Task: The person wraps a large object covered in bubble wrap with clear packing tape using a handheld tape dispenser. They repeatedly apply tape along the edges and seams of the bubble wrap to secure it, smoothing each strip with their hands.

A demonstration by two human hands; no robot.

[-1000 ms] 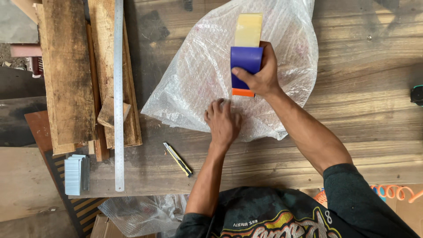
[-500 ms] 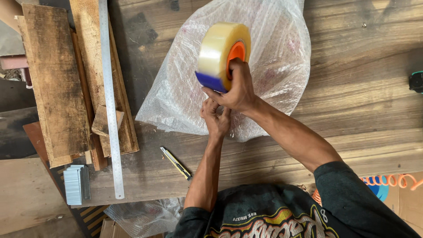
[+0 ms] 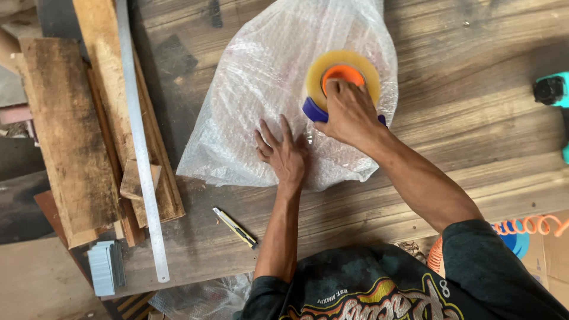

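your right hand (image 3: 351, 112) has its grip clenched around the tape dispenser (image 3: 342, 83), pressed onto the bubble-wrapped bundle (image 3: 261, 77) on the wooden counter (image 3: 474, 71); your left hand (image 3: 284, 155), grip released, lies flat holding the wrap steady beside it.

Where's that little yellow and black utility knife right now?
In the head view, the utility knife lies on the wooden table, just left of the left hand forearm, below the bubble-wrapped bundle and right of the metal ruler.
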